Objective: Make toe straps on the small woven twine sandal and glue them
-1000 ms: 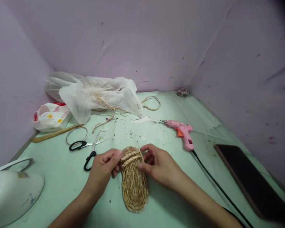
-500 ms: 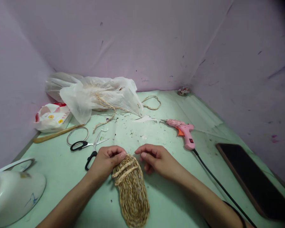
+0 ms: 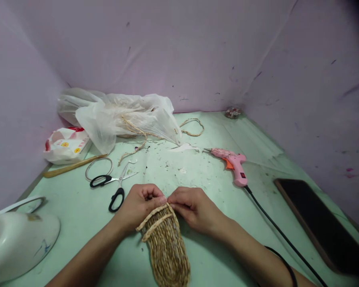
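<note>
A sole-shaped piece of braided straw (image 3: 169, 255) lies below my hands, its long rows of cord running toward me. Two paler straw strips (image 3: 157, 227) cross it near its far end. Thumb and fingers of my left hand (image 3: 142, 205) are closed in a pinch on that far edge. My right hand (image 3: 194, 207) also pinches there, at the right corner, its fingertips almost meeting those of the left. The pinched spot itself is mostly hidden by the fingertips.
Black-handled scissors (image 3: 116, 181) lie open at left, beside a wire ring (image 3: 86, 171). A pink glue gun (image 3: 235, 163) with a black cord and a dark phone (image 3: 317, 223) lie right. At the back are a plastic bag (image 3: 125, 111) and straw cord (image 3: 140, 133). A white bowl (image 3: 20, 243) sits left.
My right hand has moved left from beside the straw sole and now pinches its far edge. The sole's far end has tipped down slightly, and its pale strips look more spread.
</note>
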A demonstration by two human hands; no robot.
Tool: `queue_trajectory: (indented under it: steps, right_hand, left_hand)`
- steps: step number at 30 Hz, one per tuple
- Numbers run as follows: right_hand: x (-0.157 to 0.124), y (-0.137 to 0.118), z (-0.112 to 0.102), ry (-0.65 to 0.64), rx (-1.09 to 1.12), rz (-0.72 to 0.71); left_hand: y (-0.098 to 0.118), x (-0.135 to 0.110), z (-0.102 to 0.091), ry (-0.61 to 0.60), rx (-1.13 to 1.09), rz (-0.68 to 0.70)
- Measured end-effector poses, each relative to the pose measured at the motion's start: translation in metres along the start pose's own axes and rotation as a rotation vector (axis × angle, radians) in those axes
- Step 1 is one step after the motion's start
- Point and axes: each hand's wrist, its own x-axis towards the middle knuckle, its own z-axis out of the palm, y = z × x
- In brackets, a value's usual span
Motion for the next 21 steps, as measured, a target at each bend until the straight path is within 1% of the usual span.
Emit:
queue_trajectory:
  steps: [4,10,13,16,18,20,21]
  right_hand:
    - [-0.001,0.000,-0.001,-0.047,-0.031,-0.012]
    - [-0.001,0.002,-0.002,-0.065,-0.010,-0.031]
    - [-0.001,0.002,-0.002,-0.072,-0.029,-0.030]
    - [-0.001,0.000,-0.006,-0.078,-0.108,0.038]
    - [-0.002,0.000,-0.011,-0.060,-0.168,0.121]
    - [-0.003,0.001,-0.018,-0.021,-0.185,0.202]
    - [-0.005,0.002,-0.022,0.011,-0.185,0.239]
  left_hand:
    - [-0.004,0.001,0.002,0.030,-0.040,0.032]
    - [-0.004,0.000,0.004,0.048,-0.038,0.039]
    - [-0.006,0.001,0.004,0.054,-0.034,0.020]
    - [-0.007,0.003,0.002,0.097,-0.062,0.019]
    - [-0.008,0.004,-0.001,0.144,-0.169,0.054]
    - [-0.008,0.003,-0.005,0.216,-0.248,0.096]
    - [-0.007,0.001,-0.007,0.268,-0.239,0.107]
